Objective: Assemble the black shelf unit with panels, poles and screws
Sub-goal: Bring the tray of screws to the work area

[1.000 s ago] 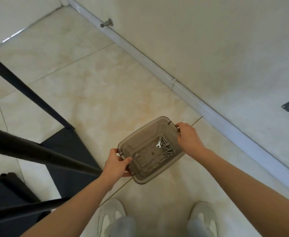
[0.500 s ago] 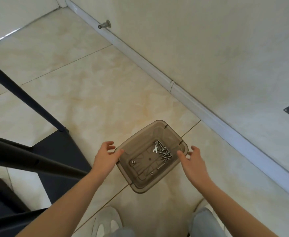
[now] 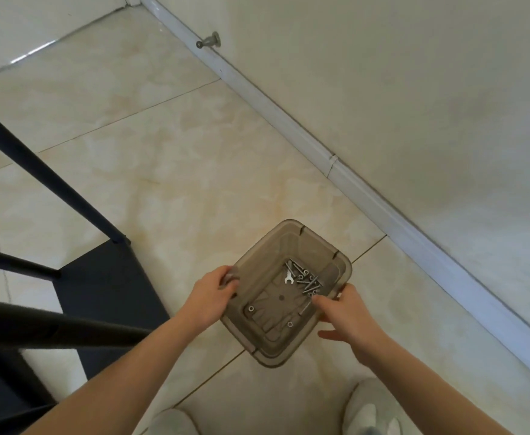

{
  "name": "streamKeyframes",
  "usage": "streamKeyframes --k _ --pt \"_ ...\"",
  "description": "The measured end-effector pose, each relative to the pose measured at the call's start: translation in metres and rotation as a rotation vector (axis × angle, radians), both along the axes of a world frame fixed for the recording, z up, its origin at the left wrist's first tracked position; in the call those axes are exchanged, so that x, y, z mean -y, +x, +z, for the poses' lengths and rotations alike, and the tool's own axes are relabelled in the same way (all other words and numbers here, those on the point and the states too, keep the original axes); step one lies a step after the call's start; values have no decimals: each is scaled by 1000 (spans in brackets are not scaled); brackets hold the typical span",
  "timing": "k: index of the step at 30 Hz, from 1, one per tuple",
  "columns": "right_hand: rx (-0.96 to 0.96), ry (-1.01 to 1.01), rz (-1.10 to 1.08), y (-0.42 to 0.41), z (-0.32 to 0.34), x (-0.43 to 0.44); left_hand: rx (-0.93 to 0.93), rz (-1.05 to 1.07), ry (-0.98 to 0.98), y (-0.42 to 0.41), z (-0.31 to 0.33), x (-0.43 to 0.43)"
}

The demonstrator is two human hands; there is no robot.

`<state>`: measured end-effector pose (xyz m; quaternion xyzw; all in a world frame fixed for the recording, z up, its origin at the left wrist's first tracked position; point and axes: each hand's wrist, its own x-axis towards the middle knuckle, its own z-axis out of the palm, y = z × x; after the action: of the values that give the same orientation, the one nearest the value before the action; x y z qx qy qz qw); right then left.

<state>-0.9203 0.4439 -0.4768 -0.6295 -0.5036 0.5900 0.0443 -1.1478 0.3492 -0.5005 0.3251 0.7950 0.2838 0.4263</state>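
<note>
- Looking down from the head camera, a smoky see-through tray (image 3: 270, 340) sits on the pale tiled floor (image 3: 169, 171), near the white skirting board (image 3: 351, 177) and just ahead of the person's two light shoes (image 3: 370, 412).
- A heap of screws (image 3: 307, 279) lies in the tray's far right corner, with a small silver wrench (image 3: 288, 277) beside it and two small ring-shaped pieces (image 3: 251, 308) loose on the tray bottom.
- The left hand (image 3: 213, 293) grips the tray's left rim, its fingers curled over the edge.
- The right hand (image 3: 348, 312) reaches over the right rim with its fingers spread and fairly straight. The index fingertip (image 3: 318, 299) lies just short of the screw heap, and the thumb points away below. It pinches nothing that can be seen.
- To the left, a black panel (image 3: 106, 277) of the shelf unit lies flat on the floor, apart from the tray.
- Black poles (image 3: 47, 180) stand at its corners and slant across the left side of the view; the nearest one (image 3: 53, 328) crosses above the left forearm.
- A metal door stop (image 3: 208, 42) sticks out of the skirting board far back.
</note>
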Motion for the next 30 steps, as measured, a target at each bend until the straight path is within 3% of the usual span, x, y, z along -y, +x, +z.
streamKeyframes --k 10,20,30 --pt "95 175 149 -61 8 -51 19 178 56 6 -14 9" --pt "151 303 286 -102 9 -79 212 383 137 9 -8 8" --pt "135 305 323 -109 6 -89 271 480 125 6 2 6"
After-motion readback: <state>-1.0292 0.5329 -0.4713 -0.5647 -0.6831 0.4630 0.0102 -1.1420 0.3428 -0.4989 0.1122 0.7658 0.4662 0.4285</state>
